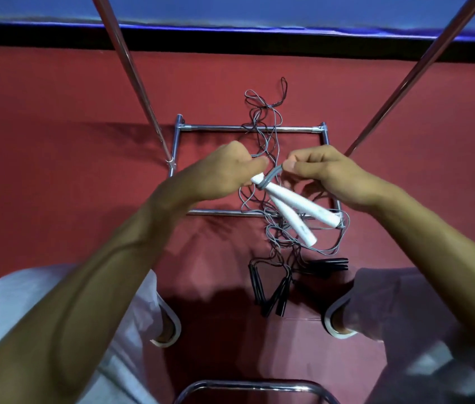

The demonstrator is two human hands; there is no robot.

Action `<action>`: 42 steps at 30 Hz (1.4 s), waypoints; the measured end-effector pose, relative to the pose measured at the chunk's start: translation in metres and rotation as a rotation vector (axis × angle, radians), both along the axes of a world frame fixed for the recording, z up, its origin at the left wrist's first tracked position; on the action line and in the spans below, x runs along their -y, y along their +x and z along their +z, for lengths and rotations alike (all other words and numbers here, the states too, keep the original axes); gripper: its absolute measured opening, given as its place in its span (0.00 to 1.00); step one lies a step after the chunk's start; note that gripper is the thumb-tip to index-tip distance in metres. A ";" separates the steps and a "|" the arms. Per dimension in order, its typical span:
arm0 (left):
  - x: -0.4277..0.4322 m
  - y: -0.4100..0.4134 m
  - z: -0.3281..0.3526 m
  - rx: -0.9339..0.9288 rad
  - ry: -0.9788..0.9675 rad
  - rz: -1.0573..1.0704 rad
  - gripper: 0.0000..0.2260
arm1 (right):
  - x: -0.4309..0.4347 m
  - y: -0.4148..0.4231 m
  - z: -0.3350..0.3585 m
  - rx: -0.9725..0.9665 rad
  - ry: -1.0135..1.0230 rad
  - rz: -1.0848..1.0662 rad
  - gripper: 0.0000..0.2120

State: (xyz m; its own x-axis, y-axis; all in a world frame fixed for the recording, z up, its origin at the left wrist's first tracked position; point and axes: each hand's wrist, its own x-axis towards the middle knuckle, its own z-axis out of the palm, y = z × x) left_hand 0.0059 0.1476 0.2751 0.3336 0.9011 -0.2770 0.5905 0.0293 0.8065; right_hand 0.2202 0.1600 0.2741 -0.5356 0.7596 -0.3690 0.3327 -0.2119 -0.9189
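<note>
Left slanted pole was noted, running down to a chrome frame that lay on the red floor.

The left hand was held above the frame. Its fingers were curled round the top ends of two white handles, which were kept together and angled down to the right, clear of the floor.

A grey cord was seen looped round the handles close to the left hand. The loop rose to the right hand, where it was pinched between thumb and forefinger, with the other fingers curled in.

Progress was judged as early. Roughly one turn had been laid round the handles. The greater part of the cord hung loose in a tangle with other thin cords, spread across the frame and the floor. Winding the rest and securing the end were judged as left to do.

Black handles lay untouched on the near floor, right of centre, with a further black pair just beyond.

Right slanted pole was noted.
</note>
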 end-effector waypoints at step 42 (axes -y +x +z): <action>0.003 0.021 -0.005 0.827 -0.506 0.364 0.23 | -0.021 -0.007 -0.004 -0.256 -0.544 -0.086 0.15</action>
